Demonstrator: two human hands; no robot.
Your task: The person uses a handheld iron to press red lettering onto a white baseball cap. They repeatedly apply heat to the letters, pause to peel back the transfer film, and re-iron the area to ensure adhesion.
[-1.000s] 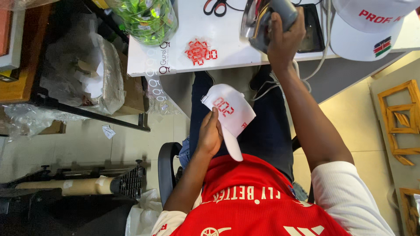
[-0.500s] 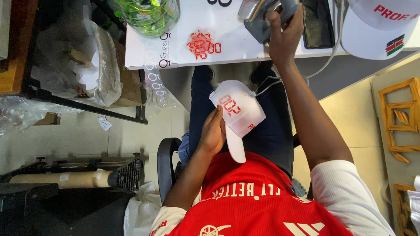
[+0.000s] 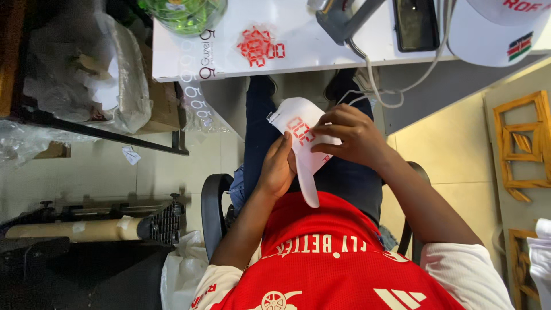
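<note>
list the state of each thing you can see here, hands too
white cap: held over the lap, red print showing
left hand: gripping the cap
right hand: fingers on the cap's print
phone: flat on the table, screen dark
second cap: resting on the table

Red jersey (image 3: 338, 270) with white sleeves, dark blue trousers (image 3: 258, 126).

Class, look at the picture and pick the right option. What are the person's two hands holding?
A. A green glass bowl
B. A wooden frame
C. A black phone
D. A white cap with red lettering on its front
D: both the left hand and the right hand grip the white cap over the lap, while the black phone lies untouched on the white table.
</note>
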